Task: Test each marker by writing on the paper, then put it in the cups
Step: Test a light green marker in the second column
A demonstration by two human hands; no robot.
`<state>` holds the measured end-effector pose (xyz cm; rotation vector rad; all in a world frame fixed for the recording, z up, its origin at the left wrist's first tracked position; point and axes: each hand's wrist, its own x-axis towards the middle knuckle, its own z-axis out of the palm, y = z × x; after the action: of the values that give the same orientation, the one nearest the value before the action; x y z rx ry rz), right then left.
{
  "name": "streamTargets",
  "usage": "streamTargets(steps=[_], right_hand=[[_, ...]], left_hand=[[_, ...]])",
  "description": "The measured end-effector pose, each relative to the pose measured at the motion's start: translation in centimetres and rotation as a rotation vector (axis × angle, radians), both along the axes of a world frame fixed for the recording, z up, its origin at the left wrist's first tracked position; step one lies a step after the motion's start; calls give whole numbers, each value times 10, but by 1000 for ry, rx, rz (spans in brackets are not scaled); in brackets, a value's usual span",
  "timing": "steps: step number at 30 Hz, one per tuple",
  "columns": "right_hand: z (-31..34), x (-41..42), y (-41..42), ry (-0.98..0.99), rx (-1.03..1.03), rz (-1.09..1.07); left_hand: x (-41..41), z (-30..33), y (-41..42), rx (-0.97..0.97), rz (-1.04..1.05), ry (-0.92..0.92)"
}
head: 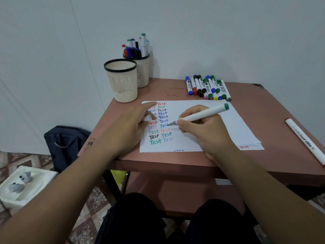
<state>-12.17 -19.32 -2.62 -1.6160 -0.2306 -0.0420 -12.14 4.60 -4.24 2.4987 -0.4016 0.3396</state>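
My right hand (198, 127) grips a white marker with a teal end (204, 113), its grey tip touching the white paper (211, 106) beside two columns of coloured "Test" words. My left hand (131, 125) rests on the paper's left edge and holds the marker's cap (147, 118) in its fingers, forefinger stretched out. Two beige mesh cups stand at the table's far left: the front cup (123, 81) looks empty, the rear cup (143, 71) holds several markers. A row of several capped markers (207, 87) lies beyond the paper.
One long white marker with a red cap (306, 141) lies near the brown table's (272, 103) right edge. More sheets lie under the top paper. A dark bag (65, 143) and a white foam box (21, 185) sit on the floor at the left. The wall is close behind.
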Motion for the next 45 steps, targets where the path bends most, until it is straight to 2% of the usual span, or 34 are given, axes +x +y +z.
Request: streamTargets(steps=[5,17,23,30,34,39,42,45], right_hand=[[0,-2,-1,4,137,103],[0,-3,0,-76,-9,137],[-3,-2,2,-159,-150,163],[-2,-2,4,-161,-176,207],[-3,0,6,-91,-153,201],[-4,3,7,-2,-116,131],[-6,0,4,-100,-193,65],[-6,-5,4,-238,-321,36]], left_hand=[[-1,2,-2,7,-61,-23],[-8,8,-6,2,-117,-36],[-13,8,-8,-5,-182,-81],[-14,5,-4,-2,-241,-58],[-12,2,-4,-43,-208,-22],[-3,1,-5,-121,-42,-50],[-6,2,-5,-146,-19,-136],[-11,3,-8,-76,-94,-230]])
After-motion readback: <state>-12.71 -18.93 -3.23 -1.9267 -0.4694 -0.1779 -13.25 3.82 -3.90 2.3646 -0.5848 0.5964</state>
